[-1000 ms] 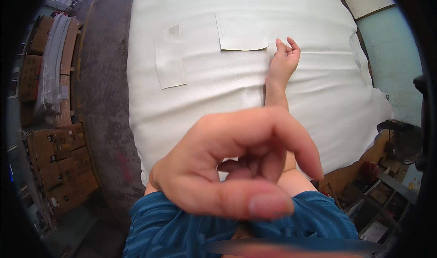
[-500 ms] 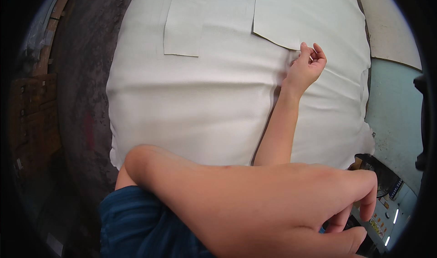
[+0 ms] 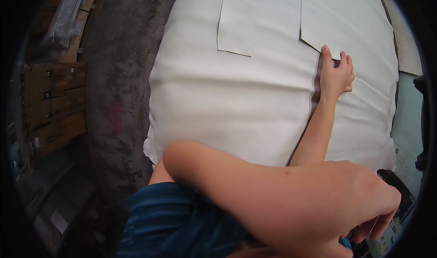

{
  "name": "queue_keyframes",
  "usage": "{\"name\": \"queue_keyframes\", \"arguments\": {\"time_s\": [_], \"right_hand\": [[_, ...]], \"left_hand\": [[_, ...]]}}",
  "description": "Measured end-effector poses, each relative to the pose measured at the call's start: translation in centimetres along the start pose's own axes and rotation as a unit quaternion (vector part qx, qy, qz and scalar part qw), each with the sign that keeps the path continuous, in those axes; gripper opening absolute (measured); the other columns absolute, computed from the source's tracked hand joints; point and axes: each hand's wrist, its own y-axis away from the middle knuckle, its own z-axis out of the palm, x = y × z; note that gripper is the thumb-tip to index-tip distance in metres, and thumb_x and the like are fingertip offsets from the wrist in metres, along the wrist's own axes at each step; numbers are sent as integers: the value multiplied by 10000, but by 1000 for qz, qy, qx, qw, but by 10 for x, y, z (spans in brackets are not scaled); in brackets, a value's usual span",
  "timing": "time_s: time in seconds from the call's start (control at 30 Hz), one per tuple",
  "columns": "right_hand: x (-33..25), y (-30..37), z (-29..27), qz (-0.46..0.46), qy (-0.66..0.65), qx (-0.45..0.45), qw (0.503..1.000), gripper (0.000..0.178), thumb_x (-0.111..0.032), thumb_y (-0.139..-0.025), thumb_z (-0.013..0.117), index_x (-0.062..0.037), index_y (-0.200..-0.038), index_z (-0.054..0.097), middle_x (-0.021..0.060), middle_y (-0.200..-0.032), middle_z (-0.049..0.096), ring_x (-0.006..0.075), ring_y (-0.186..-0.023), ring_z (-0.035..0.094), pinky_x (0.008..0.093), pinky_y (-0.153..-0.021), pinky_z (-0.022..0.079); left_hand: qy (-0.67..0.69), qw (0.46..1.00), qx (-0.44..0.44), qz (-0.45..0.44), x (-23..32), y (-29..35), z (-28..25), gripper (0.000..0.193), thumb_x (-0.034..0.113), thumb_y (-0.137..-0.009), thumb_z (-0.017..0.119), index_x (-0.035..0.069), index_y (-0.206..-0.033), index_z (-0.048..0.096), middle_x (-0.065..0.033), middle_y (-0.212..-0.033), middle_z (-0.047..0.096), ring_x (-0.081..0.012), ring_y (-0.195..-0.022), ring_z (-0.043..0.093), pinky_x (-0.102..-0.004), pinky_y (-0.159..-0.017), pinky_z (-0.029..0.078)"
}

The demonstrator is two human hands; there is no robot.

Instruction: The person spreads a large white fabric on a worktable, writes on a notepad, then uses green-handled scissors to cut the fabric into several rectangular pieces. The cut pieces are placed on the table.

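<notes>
A large white leather-like sheet (image 3: 227, 107) with wavy edges and soft folds spreads out before me. My right hand (image 3: 337, 76) reaches far across it, thumb apart from the forefinger. Its fingertips touch the lower edge of a white flat piece (image 3: 364, 35), whose straight edge stands slightly off the sheet. Left of it lies a narrower white rectangular piece (image 3: 236, 35). My left forearm crosses low in front, and my left hand (image 3: 373, 203) hangs at the lower right, fingers curled. What they hold, if anything, is hidden; a bit of blue shows beside the thumb.
Stacked brown cardboard boxes (image 3: 57, 105) stand at the left, beyond a dark stained floor (image 3: 118, 76). A pale blue-green surface (image 3: 407, 112) runs along the right side. A dark object (image 3: 396, 185) sits near my left hand. Blue striped clothing (image 3: 168, 221) shows below.
The view has shifted, so the sheet and my arms appear further right. My right hand's thumb and forefinger have spread and now rest at the piece's edge. My left hand has turned, its thumb more hidden.
</notes>
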Motion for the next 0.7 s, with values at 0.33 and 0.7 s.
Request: {"name": "queue_keyframes", "arguments": {"time_s": [0.33, 0.7], "right_hand": [[-5, -11, -22, 194, -674, -74, 709, 134, -7, -959, 561, -40, -1082, 521, 75, -1018, 699, 134, -838, 652, 267, -702, 534], [-27, 0, -15, 71, -483, -158, 859, 524, -106, -813, 636, -106, -1329, 548, 56, -910, 730, 92, -596, 478, 260, -624, 442]], "left_hand": [[-42, 995, -55, -74, 13, -1, -4, 241, 80, -835, 674, 130, -1066, 633, -40, -985, 674, -207, -850, 638, -343, -778, 528], [-258, 777, -435, -375, -124, 20, 11, 396, 298, -1003, 502, -45, -1020, 699, -205, -884, 707, -327, -818, 662, -428, -775, 512]]}}
